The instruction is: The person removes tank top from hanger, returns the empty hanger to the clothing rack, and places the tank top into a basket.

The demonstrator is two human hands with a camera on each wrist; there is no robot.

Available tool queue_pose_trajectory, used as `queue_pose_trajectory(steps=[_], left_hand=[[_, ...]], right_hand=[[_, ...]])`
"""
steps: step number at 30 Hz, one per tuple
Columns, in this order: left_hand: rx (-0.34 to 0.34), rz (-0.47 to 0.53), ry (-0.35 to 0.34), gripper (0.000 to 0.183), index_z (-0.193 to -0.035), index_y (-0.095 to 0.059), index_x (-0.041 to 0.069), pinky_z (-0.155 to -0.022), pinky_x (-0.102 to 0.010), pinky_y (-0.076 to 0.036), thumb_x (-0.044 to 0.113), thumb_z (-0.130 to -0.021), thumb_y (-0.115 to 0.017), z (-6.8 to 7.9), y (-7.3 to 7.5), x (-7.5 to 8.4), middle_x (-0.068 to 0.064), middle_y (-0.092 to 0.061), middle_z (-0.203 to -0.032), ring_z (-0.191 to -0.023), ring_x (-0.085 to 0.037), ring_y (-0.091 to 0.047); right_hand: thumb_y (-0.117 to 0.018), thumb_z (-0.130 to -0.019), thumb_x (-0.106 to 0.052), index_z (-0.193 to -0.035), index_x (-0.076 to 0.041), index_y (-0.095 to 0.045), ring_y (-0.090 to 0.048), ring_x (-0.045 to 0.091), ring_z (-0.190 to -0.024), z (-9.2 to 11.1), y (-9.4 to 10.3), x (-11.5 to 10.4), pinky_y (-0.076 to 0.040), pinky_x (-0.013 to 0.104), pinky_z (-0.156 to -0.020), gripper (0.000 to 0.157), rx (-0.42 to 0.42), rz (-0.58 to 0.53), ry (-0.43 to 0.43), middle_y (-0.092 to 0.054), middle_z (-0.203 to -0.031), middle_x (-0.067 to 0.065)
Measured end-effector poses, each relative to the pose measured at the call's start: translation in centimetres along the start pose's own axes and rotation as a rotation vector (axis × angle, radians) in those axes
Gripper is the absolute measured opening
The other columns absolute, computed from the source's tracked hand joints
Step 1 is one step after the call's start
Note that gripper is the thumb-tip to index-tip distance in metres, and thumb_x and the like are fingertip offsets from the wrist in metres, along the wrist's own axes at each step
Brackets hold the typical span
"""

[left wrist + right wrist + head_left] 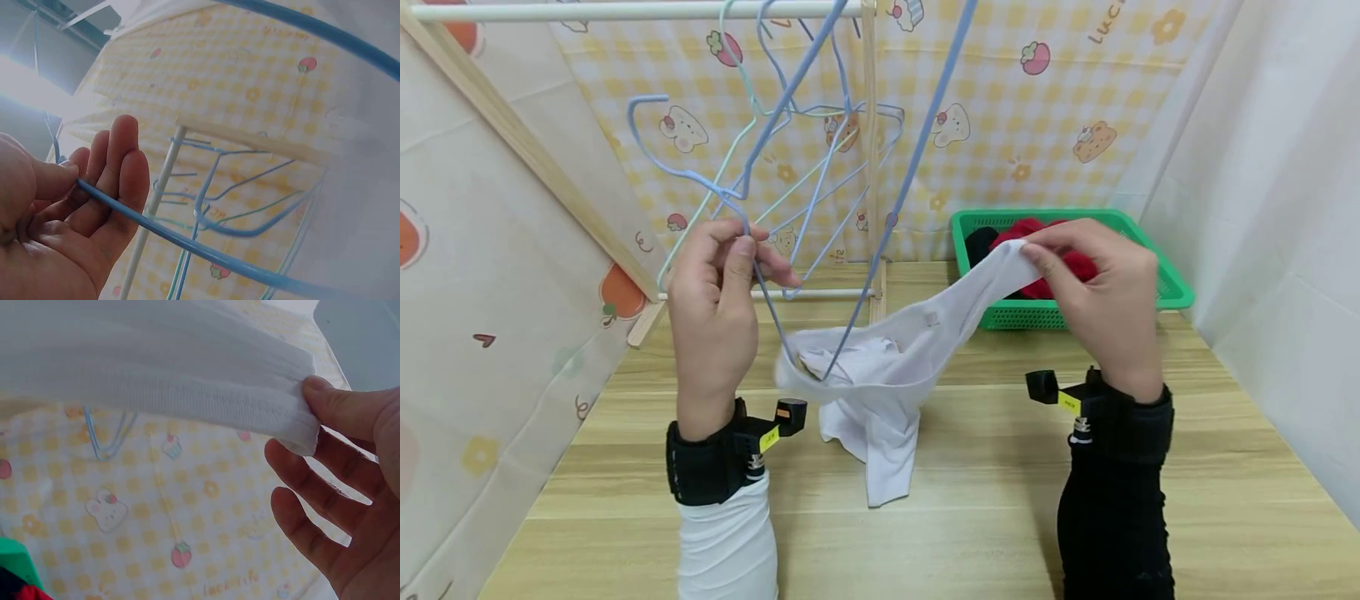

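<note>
My left hand (711,321) pinches a blue clothes hanger (917,152) between thumb and fingers, near its hook end. The hanger is tilted, with its hook to the left and one end dipping into the opening of a white garment (913,354). In the left wrist view the blue hanger rod (187,245) crosses the palm under the thumb. My right hand (1101,287) pinches the garment's band and holds it stretched up to the right. The right wrist view shows this ribbed band (187,394) between thumb and index finger. The rest of the garment hangs down in folds.
A rack with a wooden frame (527,142) and white bar (625,11) stands at the back left, with several blue and green hangers on it. Behind my right hand is a green basket (1176,293) of red and black cloth. Patterned curtains enclose the wooden table (985,517).
</note>
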State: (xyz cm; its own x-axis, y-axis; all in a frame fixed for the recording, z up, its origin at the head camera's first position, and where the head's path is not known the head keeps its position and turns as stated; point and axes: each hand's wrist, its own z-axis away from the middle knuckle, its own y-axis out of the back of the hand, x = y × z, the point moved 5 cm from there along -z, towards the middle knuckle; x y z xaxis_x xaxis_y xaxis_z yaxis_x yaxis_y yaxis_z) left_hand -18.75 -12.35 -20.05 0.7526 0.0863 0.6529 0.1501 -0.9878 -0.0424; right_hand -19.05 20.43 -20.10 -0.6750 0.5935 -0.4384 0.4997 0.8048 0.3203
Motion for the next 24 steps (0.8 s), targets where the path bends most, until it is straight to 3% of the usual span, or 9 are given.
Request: queue_pose_trajectory(steps=[2, 7, 14, 17, 20, 24], left_hand=[[-0.008, -0.019, -0.012, 0.017, -0.102, -0.061, -0.002, -0.064, -0.024, -0.061, 0.006, -0.1, -0.047, 0.0, -0.4, 0.1, 0.001, -0.067, -0.076, -0.062, -0.021, -0.066], [-0.016, -0.072, -0.034, 0.019, -0.103, -0.059, -0.008, -0.063, -0.024, -0.061, 0.007, -0.1, -0.047, 0.3, -1.1, 0.5, 0.004, -0.065, -0.081, -0.062, -0.02, -0.066], [0.044, -0.119, -0.037, 0.019, -0.105, -0.062, -0.006, -0.061, -0.018, -0.057, 0.007, -0.099, -0.05, 0.5, -0.5, 1.2, 0.006, -0.066, -0.089, -0.062, -0.018, -0.061], [0.081, -0.124, -0.034, 0.018, -0.106, -0.063, -0.005, -0.059, -0.015, -0.053, 0.004, -0.098, -0.05, 0.5, 0.1, 1.6, 0.005, -0.066, -0.09, -0.061, -0.018, -0.057], [0.144, -0.106, -0.034, 0.016, -0.104, -0.065, -0.004, -0.056, -0.013, -0.049, 0.004, -0.097, -0.052, 0.4, 1.1, 2.0, 0.003, -0.067, -0.09, -0.059, -0.016, -0.054], [0.305, -0.01, -0.02, 0.012, -0.098, -0.068, -0.002, -0.052, -0.014, -0.045, 0.003, -0.094, -0.058, 0.3, 3.1, 2.4, -0.005, -0.07, -0.089, -0.06, -0.016, -0.051]], right_hand=[[-0.077, -0.079, -0.008, -0.088, -0.003, -0.078, -0.062, 0.006, -0.075, 0.1, -1.3, -0.4, -0.048, 0.012, -0.066, 0.01, -0.081, 0.005, 0.051, -0.076, -0.085, 0.008], [-0.075, -0.083, -0.017, -0.092, -0.01, -0.077, -0.061, 0.005, -0.081, 0.6, -5.1, -0.6, -0.053, 0.026, -0.066, 0.012, -0.317, 0.017, 0.115, -0.075, -0.087, 0.003], [-0.072, -0.086, -0.02, -0.097, -0.016, -0.075, -0.061, 0.004, -0.082, 2.1, -8.7, 0.4, -0.055, 0.033, -0.072, 0.013, -0.711, 0.037, -0.041, -0.074, -0.089, -0.003], [-0.071, -0.087, -0.023, -0.102, -0.017, -0.074, -0.062, 0.003, -0.085, 2.3, -8.7, 0.8, -0.055, 0.034, -0.075, 0.016, -0.768, 0.069, -0.082, -0.074, -0.092, -0.004], [-0.07, -0.088, -0.026, -0.104, -0.018, -0.073, -0.063, 0.004, -0.085, 2.2, -8.3, 1.1, -0.055, 0.035, -0.075, 0.018, -0.759, 0.1, -0.097, -0.075, -0.093, -0.004], [-0.069, -0.089, -0.025, -0.107, -0.018, -0.073, -0.064, 0.005, -0.088, 2.0, -7.3, 1.6, -0.056, 0.036, -0.074, 0.02, -0.74, 0.109, -0.117, -0.075, -0.096, -0.003]])
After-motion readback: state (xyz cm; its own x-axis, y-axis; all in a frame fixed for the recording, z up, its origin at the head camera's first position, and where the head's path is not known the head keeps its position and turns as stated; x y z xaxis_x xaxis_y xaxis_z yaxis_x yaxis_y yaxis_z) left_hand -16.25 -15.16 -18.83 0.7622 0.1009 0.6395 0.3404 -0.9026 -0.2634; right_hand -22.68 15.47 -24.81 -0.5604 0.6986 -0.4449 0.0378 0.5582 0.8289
